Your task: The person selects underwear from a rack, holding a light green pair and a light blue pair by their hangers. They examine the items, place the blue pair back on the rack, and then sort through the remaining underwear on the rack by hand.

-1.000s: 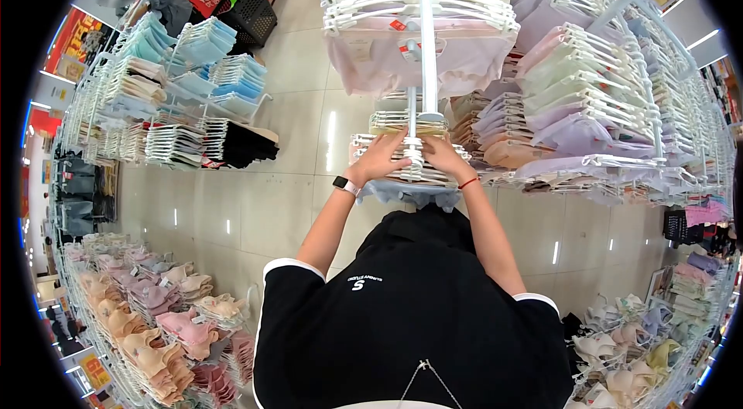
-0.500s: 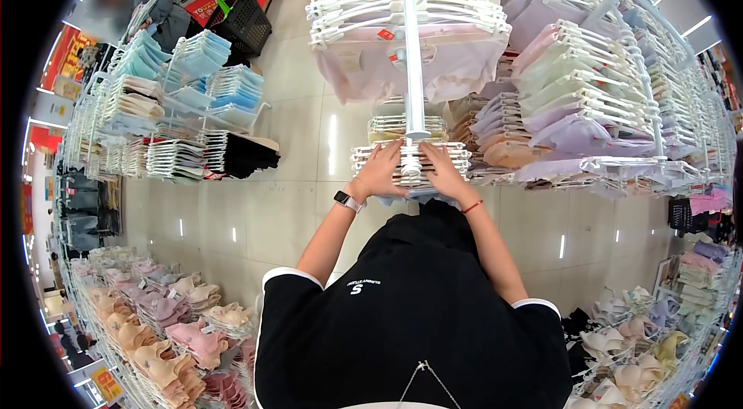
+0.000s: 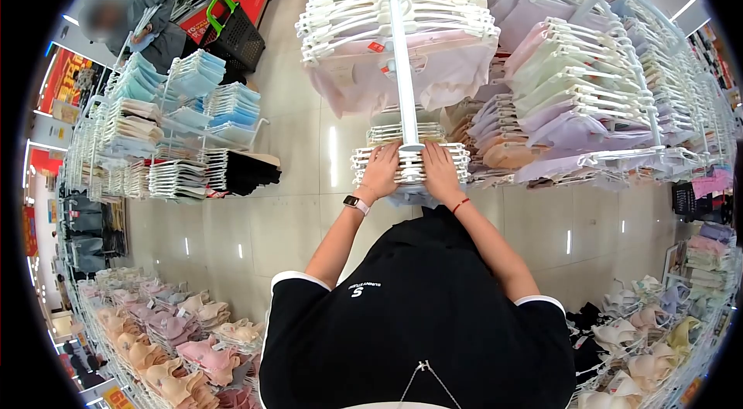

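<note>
Below the end of a white display rail (image 3: 402, 68), a bunch of white hangers (image 3: 412, 171) hangs with light clothing under it. My left hand (image 3: 380, 172) lies over the left part of this bunch, fingers close together and reaching over its far edge. On the right part, my right hand (image 3: 440, 172) has the same hold, its fingers side by side. The fingertips are partly lost among the hangers. Just above my hands, a larger row of hangers carries pale pink garments (image 3: 371, 84).
More racks of pastel garments (image 3: 573, 88) stand close on the right. To the left is a rack of blue and black items (image 3: 232, 111). A person (image 3: 151, 30) stands far left near a black basket with a green handle (image 3: 236, 41). Bras (image 3: 209, 359) hang behind on both sides.
My fingers have gone from spread apart to close together over the hangers. Both hands stay on the same bunch. The view has shifted slightly.
</note>
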Demonstrator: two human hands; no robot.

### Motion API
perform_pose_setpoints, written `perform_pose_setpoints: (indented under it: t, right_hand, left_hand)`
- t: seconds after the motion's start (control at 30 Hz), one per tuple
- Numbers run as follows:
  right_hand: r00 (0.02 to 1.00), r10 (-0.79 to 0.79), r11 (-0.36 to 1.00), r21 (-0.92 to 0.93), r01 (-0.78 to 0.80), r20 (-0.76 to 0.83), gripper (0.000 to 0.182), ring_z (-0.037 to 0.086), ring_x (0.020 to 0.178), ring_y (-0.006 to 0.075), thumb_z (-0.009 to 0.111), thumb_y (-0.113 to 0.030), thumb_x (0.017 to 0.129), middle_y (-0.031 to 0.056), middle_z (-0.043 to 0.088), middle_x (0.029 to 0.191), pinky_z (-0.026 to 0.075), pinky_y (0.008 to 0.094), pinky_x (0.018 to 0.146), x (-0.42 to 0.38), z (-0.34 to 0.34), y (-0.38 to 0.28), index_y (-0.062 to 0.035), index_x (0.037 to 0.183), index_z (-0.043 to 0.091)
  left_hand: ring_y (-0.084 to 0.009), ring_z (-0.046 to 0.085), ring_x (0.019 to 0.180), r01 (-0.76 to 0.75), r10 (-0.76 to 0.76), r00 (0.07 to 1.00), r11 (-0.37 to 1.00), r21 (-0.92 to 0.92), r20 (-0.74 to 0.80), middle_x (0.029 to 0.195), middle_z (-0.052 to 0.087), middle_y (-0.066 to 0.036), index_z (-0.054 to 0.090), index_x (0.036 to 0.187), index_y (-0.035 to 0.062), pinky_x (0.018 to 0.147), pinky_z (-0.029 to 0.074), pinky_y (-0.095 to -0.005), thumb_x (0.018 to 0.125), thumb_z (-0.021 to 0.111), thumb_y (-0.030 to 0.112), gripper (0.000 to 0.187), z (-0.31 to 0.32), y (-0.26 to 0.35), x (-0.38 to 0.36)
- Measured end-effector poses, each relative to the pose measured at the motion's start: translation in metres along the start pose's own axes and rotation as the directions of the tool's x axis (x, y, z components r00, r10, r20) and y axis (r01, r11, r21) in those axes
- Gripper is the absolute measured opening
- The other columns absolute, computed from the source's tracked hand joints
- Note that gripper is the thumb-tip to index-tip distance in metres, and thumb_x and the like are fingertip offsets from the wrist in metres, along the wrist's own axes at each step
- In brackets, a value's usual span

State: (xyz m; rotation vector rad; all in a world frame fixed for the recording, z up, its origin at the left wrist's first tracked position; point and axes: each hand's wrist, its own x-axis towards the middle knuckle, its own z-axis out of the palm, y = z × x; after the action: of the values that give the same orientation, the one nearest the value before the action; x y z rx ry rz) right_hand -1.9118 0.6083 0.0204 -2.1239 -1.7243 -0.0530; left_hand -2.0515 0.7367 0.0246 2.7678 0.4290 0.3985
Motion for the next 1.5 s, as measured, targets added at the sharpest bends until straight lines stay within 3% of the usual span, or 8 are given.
perform_pose_setpoints:
  t: [0.47, 0.57, 0.7, 1.03, 1.13, 1.23, 1.37, 1.5]
  right_hand:
    - [0.997, 0.023, 0.989, -0.145, -0.013, 0.069, 0.07, 0.03, 0.128, 0.0294, 0.06, -0.012, 0.068, 0.0179, 0.033, 0.135, 0.017, 0.0445, 0.107, 0.061, 0.02, 0.031, 0.0047, 0.13, 0.033]
    - [0.999, 0.023, 0.981, -0.191, -0.018, 0.023, 0.064, 0.038, 0.119, 0.0284, 0.057, -0.011, 0.07, 0.0151, 0.043, 0.125, 0.02, 0.0436, 0.106, 0.076, 0.021, 0.035, 0.0012, 0.128, 0.035]
    - [0.993, 0.101, 0.983, -0.158, -0.091, 0.058, 0.057, 0.044, 0.112, 0.0284, 0.053, -0.011, 0.073, 0.0141, 0.052, 0.112, 0.024, 0.0423, 0.103, 0.09, 0.033, 0.044, -0.0014, 0.127, 0.039]
    - [0.996, 0.023, 0.983, -0.181, -0.039, -0.087, 0.051, 0.058, 0.085, 0.0285, 0.06, -0.019, 0.072, 0.0137, 0.063, 0.082, 0.036, 0.0378, 0.083, 0.121, 0.048, 0.067, -0.0051, 0.119, 0.047]
    - [0.963, 0.151, 0.973, -0.208, -0.104, 0.223, 0.045, 0.061, 0.076, 0.0285, 0.058, -0.019, 0.074, 0.0118, 0.064, 0.074, 0.04, 0.0388, 0.077, 0.14, 0.045, 0.071, -0.0053, 0.116, 0.051]
    - [0.857, 0.283, 0.958, -0.157, -0.238, 0.431, 0.027, 0.06, 0.084, 0.0313, 0.047, -0.023, 0.084, 0.0172, 0.062, 0.092, 0.039, 0.0444, 0.088, 0.159, 0.043, 0.075, -0.0052, 0.097, 0.062]
    - [0.779, 0.387, 0.912, -0.078, -0.403, 0.493, 0.039, 0.057, 0.096, 0.0342, 0.044, -0.037, 0.085, 0.0207, 0.06, 0.101, 0.041, 0.0447, 0.088, 0.16, 0.104, 0.109, -0.0078, 0.107, 0.058]
    - [0.682, 0.454, 0.842, -0.026, -0.538, 0.573, 0.036, 0.054, 0.103, 0.0332, 0.04, -0.036, 0.087, 0.0205, 0.055, 0.111, 0.043, 0.0418, 0.086, 0.155, 0.136, 0.13, -0.0209, 0.119, 0.047]
  left_hand:
    - [-0.027, 0.037, 0.122, -0.022, 0.021, 1.0, 0.998, 0.062, 0.022, 0.129, 0.04, -0.015, 0.039, 0.123, -0.0025, 0.102, 0.025, -0.043, 0.066, 0.06, 0.015, 0.063, 0.011, -0.054, 0.054]
    - [-0.0273, 0.04, 0.119, 0.001, -0.005, 1.0, 0.991, 0.136, 0.03, 0.13, 0.039, -0.014, 0.035, 0.126, -0.0016, 0.096, 0.033, -0.0424, 0.066, 0.061, 0.017, 0.068, 0.019, -0.067, 0.064]
    - [-0.0291, 0.054, 0.103, -0.025, 0.026, 0.999, 0.997, -0.072, 0.019, 0.124, 0.045, -0.014, 0.034, 0.126, 0.0007, 0.076, 0.048, -0.0398, 0.067, 0.059, 0.016, 0.066, 0.019, -0.081, 0.08]
    - [-0.0352, 0.06, 0.089, 0.196, -0.171, 0.953, 0.977, -0.081, 0.25, 0.095, 0.062, -0.021, 0.035, 0.127, 0.0068, 0.078, 0.046, -0.0458, 0.072, 0.053, 0.017, 0.059, 0.052, -0.126, 0.108]
    - [-0.0327, 0.056, 0.1, 0.274, -0.248, 0.901, 0.962, -0.023, 0.357, 0.107, 0.058, -0.022, 0.039, 0.126, 0.0082, 0.085, 0.043, -0.0451, 0.075, 0.051, 0.017, 0.054, 0.013, -0.108, 0.123]
    - [-0.0307, 0.049, 0.112, 0.352, -0.343, 0.801, 0.933, 0.077, 0.491, 0.119, 0.052, -0.02, 0.043, 0.126, 0.0091, 0.091, 0.039, -0.0434, 0.078, 0.052, 0.024, 0.051, -0.001, -0.107, 0.138]
    - [-0.0304, 0.047, 0.115, 0.407, -0.424, 0.681, 0.897, 0.172, 0.597, 0.121, 0.051, -0.019, 0.045, 0.125, 0.0092, 0.094, 0.038, -0.0426, 0.079, 0.053, 0.029, 0.051, 0.001, -0.12, 0.149]
    - [-0.0304, 0.048, 0.114, 0.41, -0.407, 0.724, 0.903, 0.126, 0.557, 0.12, 0.052, -0.018, 0.046, 0.124, 0.009, 0.094, 0.038, -0.0424, 0.078, 0.054, 0.031, 0.051, 0.005, -0.135, 0.154]
